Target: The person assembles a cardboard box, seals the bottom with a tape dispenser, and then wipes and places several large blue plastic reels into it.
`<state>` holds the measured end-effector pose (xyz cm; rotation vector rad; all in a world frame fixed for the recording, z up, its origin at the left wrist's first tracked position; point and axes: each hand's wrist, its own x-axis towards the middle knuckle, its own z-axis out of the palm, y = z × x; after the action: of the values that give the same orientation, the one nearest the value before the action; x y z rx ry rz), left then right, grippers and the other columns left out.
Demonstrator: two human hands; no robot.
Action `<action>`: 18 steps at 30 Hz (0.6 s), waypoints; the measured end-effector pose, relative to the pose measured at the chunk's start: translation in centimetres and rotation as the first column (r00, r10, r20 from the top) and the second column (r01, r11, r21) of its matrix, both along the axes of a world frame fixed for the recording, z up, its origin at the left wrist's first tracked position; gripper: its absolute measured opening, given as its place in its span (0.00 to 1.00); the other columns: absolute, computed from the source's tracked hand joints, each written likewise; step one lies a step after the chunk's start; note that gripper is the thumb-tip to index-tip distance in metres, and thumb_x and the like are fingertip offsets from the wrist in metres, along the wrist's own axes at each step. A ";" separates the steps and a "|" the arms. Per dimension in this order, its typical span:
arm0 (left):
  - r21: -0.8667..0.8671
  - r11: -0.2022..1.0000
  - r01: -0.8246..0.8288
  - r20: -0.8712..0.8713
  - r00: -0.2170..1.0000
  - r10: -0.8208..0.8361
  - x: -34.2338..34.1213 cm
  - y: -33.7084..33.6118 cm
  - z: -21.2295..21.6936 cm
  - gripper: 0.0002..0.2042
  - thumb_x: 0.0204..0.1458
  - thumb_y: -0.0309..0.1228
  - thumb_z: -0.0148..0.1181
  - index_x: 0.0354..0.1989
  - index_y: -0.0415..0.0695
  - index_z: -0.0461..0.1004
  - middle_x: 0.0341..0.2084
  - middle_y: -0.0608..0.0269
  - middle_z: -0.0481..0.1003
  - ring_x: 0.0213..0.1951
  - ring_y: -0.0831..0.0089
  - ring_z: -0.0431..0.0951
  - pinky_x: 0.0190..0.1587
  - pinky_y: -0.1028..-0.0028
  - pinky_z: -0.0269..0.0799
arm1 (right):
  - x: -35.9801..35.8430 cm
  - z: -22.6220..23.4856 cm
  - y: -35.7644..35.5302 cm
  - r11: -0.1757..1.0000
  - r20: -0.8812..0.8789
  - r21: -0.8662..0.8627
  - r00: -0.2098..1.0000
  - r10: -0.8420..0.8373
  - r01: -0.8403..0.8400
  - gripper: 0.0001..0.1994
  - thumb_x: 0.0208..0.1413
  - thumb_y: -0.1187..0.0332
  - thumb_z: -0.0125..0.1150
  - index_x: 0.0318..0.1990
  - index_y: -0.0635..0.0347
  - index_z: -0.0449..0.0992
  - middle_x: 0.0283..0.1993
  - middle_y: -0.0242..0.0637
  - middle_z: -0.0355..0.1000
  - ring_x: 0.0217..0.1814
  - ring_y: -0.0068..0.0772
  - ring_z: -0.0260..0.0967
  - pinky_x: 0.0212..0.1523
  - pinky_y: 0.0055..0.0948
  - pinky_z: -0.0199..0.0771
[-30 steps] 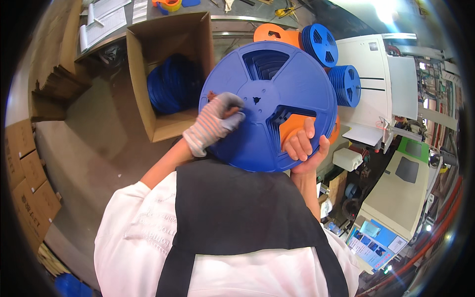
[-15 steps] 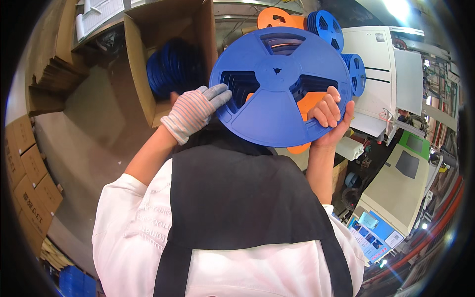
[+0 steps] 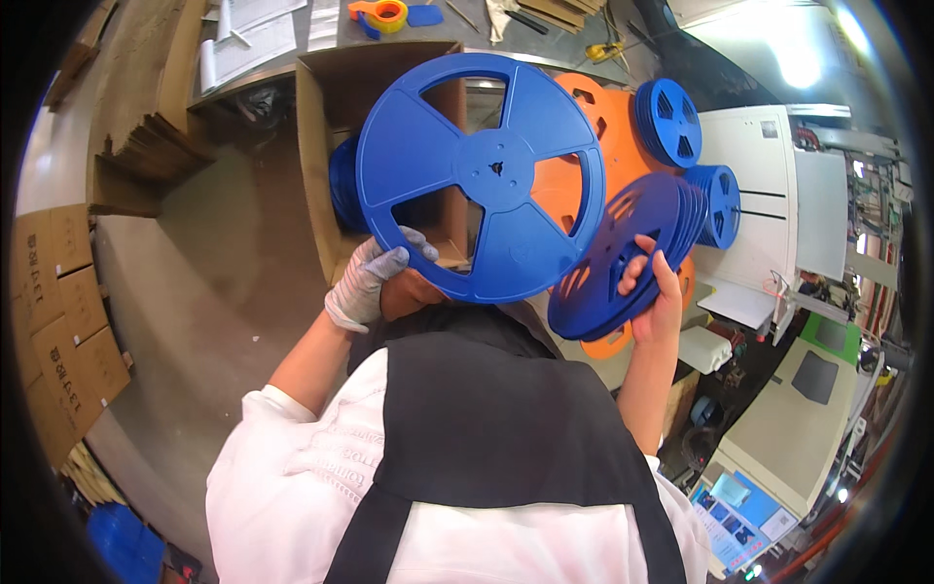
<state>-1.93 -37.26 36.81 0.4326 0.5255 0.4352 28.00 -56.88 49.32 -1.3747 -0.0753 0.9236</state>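
My gloved left hand point(image 3: 375, 277) grips a big blue reel point(image 3: 482, 175) by its rim. My bare right hand point(image 3: 654, 287) clasps a stack of blue reels point(image 3: 623, 258). They look light, stiff and slick; rims or spoke openings seem safest.

reel point(image 3: 486, 175): big, blue, empty; three spokes, open windows, small hub hole; held up facing the camera, lower left rim in a gloved hand
stack point(image 3: 623, 258): several blue reels, tilted edge-on, right of and below the reel, gripped at the rim

Big blue reel point(image 3: 482, 175), stack of blue reels point(image 3: 623, 258), orange reels point(image 3: 593, 127) behind, pale grey glove point(image 3: 365, 282), brown box point(image 3: 321, 117), white shirt point(image 3: 302, 467), black vest point(image 3: 486, 428), grey floor point(image 3: 224, 282)
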 end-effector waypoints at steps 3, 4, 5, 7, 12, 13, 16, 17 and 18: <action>-0.015 0.999 -0.035 -0.011 0.999 0.034 -1.3 -0.1 -0.7 0.16 0.49 0.30 0.65 0.46 0.41 0.72 0.39 0.59 0.76 0.47 0.64 0.75 0.54 0.65 0.70 | 0.2 -0.1 -0.6 0.995 -0.012 -0.058 0.996 -0.083 0.082 0.16 0.60 0.62 0.54 0.51 0.63 0.68 0.27 0.35 0.70 0.25 0.25 0.66 0.26 0.24 0.67; -0.035 0.998 -0.047 -0.011 0.999 0.046 -1.5 -0.1 -0.7 0.16 0.49 0.30 0.64 0.46 0.41 0.72 0.39 0.58 0.76 0.47 0.64 0.75 0.54 0.65 0.70 | 0.3 -0.5 -0.9 0.995 -0.033 -0.037 0.995 -0.095 0.093 0.16 0.61 0.62 0.53 0.51 0.63 0.68 0.28 0.35 0.70 0.25 0.24 0.66 0.25 0.23 0.67; -0.054 0.997 -0.058 -0.012 0.998 0.058 -1.6 -0.1 -0.6 0.16 0.50 0.30 0.64 0.46 0.40 0.72 0.39 0.58 0.76 0.47 0.64 0.75 0.54 0.65 0.70 | 0.3 -0.7 -1.1 0.996 -0.061 -0.010 0.994 -0.088 0.087 0.16 0.62 0.62 0.52 0.51 0.63 0.68 0.28 0.35 0.70 0.25 0.25 0.67 0.26 0.24 0.68; -0.059 0.996 -0.070 -0.022 0.997 0.069 -1.7 0.0 -0.4 0.15 0.51 0.30 0.63 0.46 0.40 0.72 0.39 0.57 0.76 0.47 0.64 0.75 0.54 0.65 0.70 | 0.1 -1.1 -1.3 0.996 -0.104 0.019 0.991 -0.089 0.091 0.16 0.63 0.61 0.50 0.50 0.63 0.69 0.30 0.36 0.71 0.27 0.26 0.68 0.27 0.24 0.70; 0.261 0.965 -0.032 -0.266 0.958 0.104 -3.0 1.6 -0.7 0.14 0.54 0.30 0.59 0.47 0.38 0.71 0.38 0.57 0.76 0.47 0.67 0.75 0.54 0.67 0.69 | -0.8 -1.8 -1.1 0.985 -0.114 -0.028 0.979 -0.170 0.168 0.19 0.65 0.56 0.46 0.50 0.63 0.68 0.33 0.38 0.73 0.30 0.29 0.71 0.30 0.26 0.73; 0.283 0.959 -0.028 -0.303 0.946 0.117 -3.6 2.1 -1.5 0.12 0.56 0.28 0.56 0.47 0.38 0.72 0.38 0.58 0.76 0.46 0.69 0.75 0.54 0.70 0.68 | -1.3 -1.8 -0.7 0.980 -0.092 -0.063 0.977 -0.194 0.189 0.20 0.65 0.53 0.45 0.49 0.62 0.68 0.31 0.36 0.71 0.29 0.27 0.69 0.29 0.25 0.71; 0.389 0.921 0.023 -0.461 0.870 0.173 -4.1 2.8 -4.8 0.09 0.55 0.23 0.53 0.44 0.38 0.73 0.35 0.61 0.76 0.39 0.74 0.75 0.47 0.75 0.70 | -1.5 -2.7 -1.4 0.991 -0.130 0.036 0.984 -0.125 0.131 0.20 0.65 0.51 0.45 0.47 0.61 0.68 0.28 0.34 0.68 0.26 0.25 0.66 0.27 0.23 0.68; 0.392 0.919 0.041 -0.495 0.851 0.173 -4.1 2.9 -6.2 0.09 0.55 0.23 0.53 0.43 0.38 0.73 0.34 0.61 0.76 0.37 0.75 0.74 0.45 0.76 0.70 | -2.0 -2.5 -1.0 0.990 -0.105 0.014 0.985 -0.138 0.140 0.20 0.65 0.50 0.44 0.45 0.61 0.68 0.25 0.32 0.65 0.24 0.23 0.62 0.26 0.22 0.65; 0.394 0.917 0.060 -0.529 0.831 0.172 -4.0 3.0 -7.5 0.09 0.55 0.22 0.53 0.43 0.39 0.74 0.33 0.62 0.76 0.36 0.76 0.74 0.44 0.76 0.70 | -2.2 -2.5 -1.2 0.991 -0.107 0.022 0.986 -0.128 0.131 0.20 0.65 0.50 0.44 0.45 0.61 0.68 0.25 0.32 0.65 0.24 0.23 0.62 0.25 0.22 0.65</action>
<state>-5.89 -34.22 29.28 0.9561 1.0293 0.4747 25.81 -58.04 46.78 -1.2869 0.0799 0.8808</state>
